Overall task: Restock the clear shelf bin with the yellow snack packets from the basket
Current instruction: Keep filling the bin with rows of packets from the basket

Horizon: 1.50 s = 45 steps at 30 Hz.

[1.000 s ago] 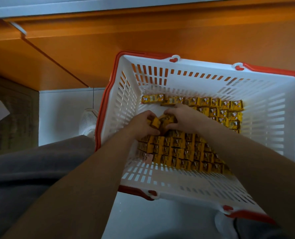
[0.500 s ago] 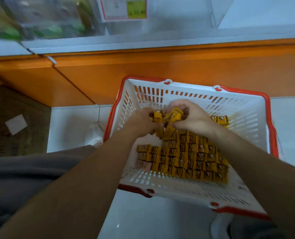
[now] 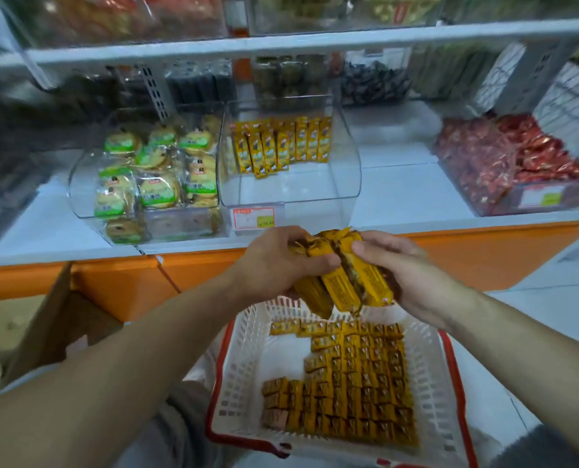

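Note:
A bunch of yellow snack packets (image 3: pixel 344 282) is held between both hands above the basket. My left hand (image 3: pixel 274 261) grips the bunch from the left and my right hand (image 3: pixel 399 271) grips it from the right. Below them the white basket with a red rim (image 3: pixel 244 336) holds several rows of yellow packets (image 3: pixel 352 383). Straight ahead on the white shelf stands the clear shelf bin (image 3: pixel 291 187), with one row of upright yellow packets (image 3: pixel 281 145) at its back and bare floor in front.
A clear bin of green-labelled round cakes (image 3: pixel 149 177) stands left of the target bin, and a bin of red packets (image 3: pixel 514 163) stands to the right. An orange shelf base (image 3: pixel 119 285) runs below. A cardboard box (image 3: pixel 28 329) lies at the left.
Both hands have lifted a bunch of packets out of the basket to shelf-edge height. My view has tilted up from the basket to the shelf bins.

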### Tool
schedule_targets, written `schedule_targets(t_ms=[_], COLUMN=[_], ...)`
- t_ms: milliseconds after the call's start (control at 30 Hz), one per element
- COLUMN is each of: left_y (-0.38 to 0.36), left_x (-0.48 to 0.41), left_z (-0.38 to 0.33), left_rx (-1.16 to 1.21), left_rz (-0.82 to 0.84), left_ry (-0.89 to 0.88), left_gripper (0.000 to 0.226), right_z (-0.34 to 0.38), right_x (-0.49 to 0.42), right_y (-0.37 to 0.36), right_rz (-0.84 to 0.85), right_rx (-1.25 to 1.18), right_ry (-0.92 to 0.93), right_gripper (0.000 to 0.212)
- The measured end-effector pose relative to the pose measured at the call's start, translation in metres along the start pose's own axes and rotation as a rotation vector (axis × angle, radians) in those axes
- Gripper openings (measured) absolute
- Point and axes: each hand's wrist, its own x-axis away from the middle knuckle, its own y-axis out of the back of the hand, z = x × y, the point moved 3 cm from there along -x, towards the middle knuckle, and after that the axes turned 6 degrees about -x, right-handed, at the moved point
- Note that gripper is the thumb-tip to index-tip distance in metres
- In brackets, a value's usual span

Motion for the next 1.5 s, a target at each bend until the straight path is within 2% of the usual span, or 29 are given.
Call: schedule_targets(t_ms=[100,167,333,433,500,633,833,967,1133,1300,1400,1500], left_y=[0.001,-0.003,-0.014,-0.019,-0.024,-0.035,-0.036,-0.035,-0.031,-0.028,-0.021,-0.016], left_x=[0.012,0.015,0.009,0.002,-0.004,-0.013,-0.016,-0.015,-0.014,-0.011,-0.012,-0.013], left_z=[-0.019,-0.023,-0.01,-0.009,-0.01,-0.006,-0.003,-0.006,-0.009,-0.008,-0.006,-0.01], left_rx=[0.099,0.144,0.232,0.371,0.406,0.295,0.457,0.494,0.509,0.5,0.537,0.542], left_rz=[-0.092,-0.173,-0.339,-0.408,-0.411,-0.432,-0.355,-0.267,-0.246,-0.246,-0.266,-0.278], left_ry=[-0.009,-0.003,0.046,0.004,-0.004,-0.001,0.066,0.089,0.065,0.089,0.086,0.033], left_gripper=[0.04,0.042,0.06,0.057,0.05,0.031,0.036,0.06,0.053,0.064,0.041,0.03], right_z=[0.014,0.015,0.011,0.008,0.002,-0.011,-0.009,-0.006,0.0,-0.004,-0.003,-0.002], right_x=[0.016,0.023,0.02,0.011,0.007,0.003,-0.006,-0.008,-0.008,-0.006,-0.005,-0.006], right_y=[-0.006,-0.011,-0.02,-0.025,-0.027,-0.028,-0.025,-0.023,-0.02,-0.026,-0.033,-0.029], right_rz=[-0.088,-0.136,-0.216,-0.233,-0.241,-0.281,-0.25,-0.246,-0.235,-0.168,0.002,-0.081], right_rx=[-0.04,-0.064,-0.038,-0.074,-0.13,-0.164,-0.185,-0.149,-0.149,-0.235,-0.298,-0.249], right_ry=[0.029,0.05,0.151,0.134,0.088,0.001,0.028,0.079,0.125,0.111,0.116,0.101], right_gripper=[0.057,0.06,0.041,0.034,0.037,0.041,0.045,0.046,0.037,0.036,0.03,0.042])
